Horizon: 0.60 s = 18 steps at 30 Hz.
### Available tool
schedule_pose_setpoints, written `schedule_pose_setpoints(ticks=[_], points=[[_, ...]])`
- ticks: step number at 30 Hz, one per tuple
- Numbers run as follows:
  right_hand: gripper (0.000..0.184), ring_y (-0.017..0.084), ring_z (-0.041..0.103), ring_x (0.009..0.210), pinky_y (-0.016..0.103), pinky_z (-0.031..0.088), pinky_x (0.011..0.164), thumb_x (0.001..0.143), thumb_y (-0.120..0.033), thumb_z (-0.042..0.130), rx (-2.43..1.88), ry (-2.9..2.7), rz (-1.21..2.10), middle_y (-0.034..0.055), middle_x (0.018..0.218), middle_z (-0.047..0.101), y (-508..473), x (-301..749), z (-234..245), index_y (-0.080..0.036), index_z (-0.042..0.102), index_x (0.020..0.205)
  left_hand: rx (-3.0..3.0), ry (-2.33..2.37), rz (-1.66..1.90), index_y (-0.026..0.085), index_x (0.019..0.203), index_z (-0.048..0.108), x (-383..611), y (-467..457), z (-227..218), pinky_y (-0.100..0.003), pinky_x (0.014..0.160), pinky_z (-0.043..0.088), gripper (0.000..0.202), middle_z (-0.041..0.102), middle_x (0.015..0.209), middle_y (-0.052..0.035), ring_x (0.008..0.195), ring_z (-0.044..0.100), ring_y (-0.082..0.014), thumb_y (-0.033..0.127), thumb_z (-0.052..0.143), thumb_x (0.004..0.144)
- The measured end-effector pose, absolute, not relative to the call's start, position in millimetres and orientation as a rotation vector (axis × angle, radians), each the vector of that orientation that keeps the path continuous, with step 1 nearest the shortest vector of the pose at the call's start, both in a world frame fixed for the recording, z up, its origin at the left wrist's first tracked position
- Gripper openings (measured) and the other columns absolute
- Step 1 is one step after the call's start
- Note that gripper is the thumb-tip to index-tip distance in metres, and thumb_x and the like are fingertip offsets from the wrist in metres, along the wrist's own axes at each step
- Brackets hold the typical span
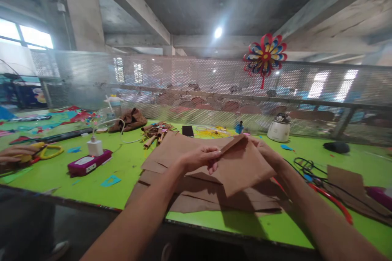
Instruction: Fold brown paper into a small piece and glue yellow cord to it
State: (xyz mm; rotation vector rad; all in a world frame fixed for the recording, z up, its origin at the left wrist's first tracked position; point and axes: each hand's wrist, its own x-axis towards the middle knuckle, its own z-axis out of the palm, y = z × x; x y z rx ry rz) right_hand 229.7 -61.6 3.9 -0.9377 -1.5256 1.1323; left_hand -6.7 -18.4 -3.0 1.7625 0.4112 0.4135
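A piece of brown kraft paper point(241, 167) is held up off the table between my two hands, with a fold along its upper edge. My left hand point(203, 158) pinches its left corner between thumb and fingers. At the top right edge, my right hand point(263, 149) grips the same piece, its fingers partly hidden behind the paper. Beneath lies a loose stack of larger brown paper sheets point(190, 189), spread over the green table point(116, 195).
Left stands a purple power strip point(88, 164) with a white charger point(94, 147). Another person's hand point(15, 157) is beside yellow-handled scissors point(50, 151). Rolled brown paper pieces point(156, 132), a phone point(188, 131) and a white bottle point(279, 128) lie behind. Black cable point(309, 165) is at right.
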Motion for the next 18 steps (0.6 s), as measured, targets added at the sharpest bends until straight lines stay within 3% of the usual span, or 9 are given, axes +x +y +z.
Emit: schedule_pose_setpoints(ticks=[6, 14, 18], points=[[0.046, 0.024, 0.061, 0.077, 0.034, 0.049, 0.066, 0.054, -0.043, 0.073, -0.858, -1.719, 1.385, 0.0091, 0.085, 0.067, -85.9, 215.6, 7.5, -0.019, 0.066, 0.092, 1.508, 0.263, 0.169, 0.016, 0.083, 0.052, 1.9, -36.6, -5.9, -0.029, 0.061, 0.044, 0.023, 0.058, 0.065, -0.0027, 0.060, 0.056, -0.0118, 0.039, 0.052, 0.082], [0.028, 0.016, 0.057, 0.062, 0.030, 0.047, 0.060, 0.065, -0.044, 0.068, -0.756, -1.887, 1.274, 0.0045, 0.068, 0.063, -88.3, 203.8, 9.2, -0.018, 0.064, 0.074, 1.480, 0.187, 0.127, 0.017, 0.097, 0.058, 9.2, -45.6, -9.0, -0.034, 0.072, 0.046, 0.023, 0.062, 0.076, -0.0046, 0.071, 0.059, -0.0151, 0.033, 0.051, 0.083], [0.033, 0.015, 0.057, 0.063, 0.027, 0.045, 0.058, 0.072, -0.048, 0.061, -0.830, -1.760, 1.262, 0.0052, 0.071, 0.062, -84.6, 201.5, 5.9, -0.017, 0.062, 0.083, 1.753, 0.253, 0.105, 0.013, 0.088, 0.062, 9.7, -38.0, -5.5, -0.033, 0.074, 0.046, 0.023, 0.063, 0.079, -0.0048, 0.075, 0.059, -0.0151, 0.033, 0.054, 0.079]])
